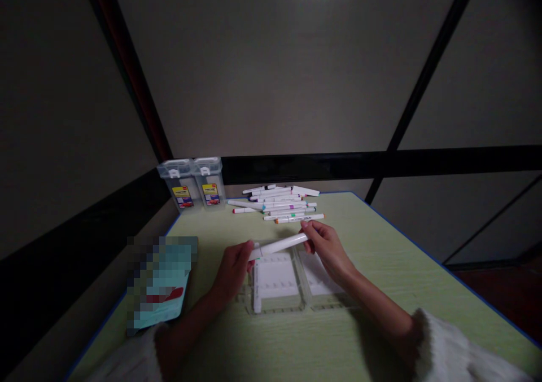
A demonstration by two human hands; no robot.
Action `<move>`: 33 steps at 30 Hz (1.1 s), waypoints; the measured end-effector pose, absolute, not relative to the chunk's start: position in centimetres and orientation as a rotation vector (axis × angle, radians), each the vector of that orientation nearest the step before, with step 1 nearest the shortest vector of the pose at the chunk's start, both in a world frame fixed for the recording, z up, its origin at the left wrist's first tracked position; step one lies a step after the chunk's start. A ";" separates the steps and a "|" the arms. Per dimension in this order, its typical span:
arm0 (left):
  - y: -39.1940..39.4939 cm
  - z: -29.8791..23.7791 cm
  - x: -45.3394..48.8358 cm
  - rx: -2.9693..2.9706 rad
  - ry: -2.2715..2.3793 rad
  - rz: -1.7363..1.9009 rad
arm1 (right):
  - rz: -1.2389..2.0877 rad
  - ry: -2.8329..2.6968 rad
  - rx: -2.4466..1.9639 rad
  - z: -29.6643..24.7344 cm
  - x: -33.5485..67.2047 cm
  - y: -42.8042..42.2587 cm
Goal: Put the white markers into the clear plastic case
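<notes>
Between my two hands a white marker (283,245) is held up at a slight tilt, its right end higher. The fingers of my left hand (234,266) are closed on its left end, where a bit of green shows. My right hand (324,246) pinches the other end. Beneath them lies a clear plastic case (279,306), opened flat into two halves with white inner parts. One white marker (257,294) rests along the left side of its left half. My right hand and wrist hide part of the right half.
Several white markers (288,206) with coloured ends lie in a loose pile at the table's far side. Two clear lidded boxes (190,187) with yellow and purple labels stand at the back left. A teal-covered flat object (165,292), partly blurred, is at the left edge. Walls border the table (406,303).
</notes>
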State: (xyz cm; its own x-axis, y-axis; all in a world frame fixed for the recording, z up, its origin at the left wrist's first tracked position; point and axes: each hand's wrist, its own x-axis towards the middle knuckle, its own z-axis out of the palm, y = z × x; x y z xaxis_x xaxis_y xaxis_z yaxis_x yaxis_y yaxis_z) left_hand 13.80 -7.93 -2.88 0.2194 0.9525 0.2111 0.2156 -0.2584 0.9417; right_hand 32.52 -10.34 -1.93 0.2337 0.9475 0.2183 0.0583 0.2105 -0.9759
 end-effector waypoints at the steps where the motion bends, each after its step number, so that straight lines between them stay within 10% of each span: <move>1: -7.9 -2.9 13.8 1.652 1.109 1.107 | 0.862 -1.150 -1.174 -1.9 32.5 -10.3; 33: -7.8 -3.0 13.8 1.666 1.109 1.096 | 0.857 -1.146 -1.174 -2.0 32.5 -10.3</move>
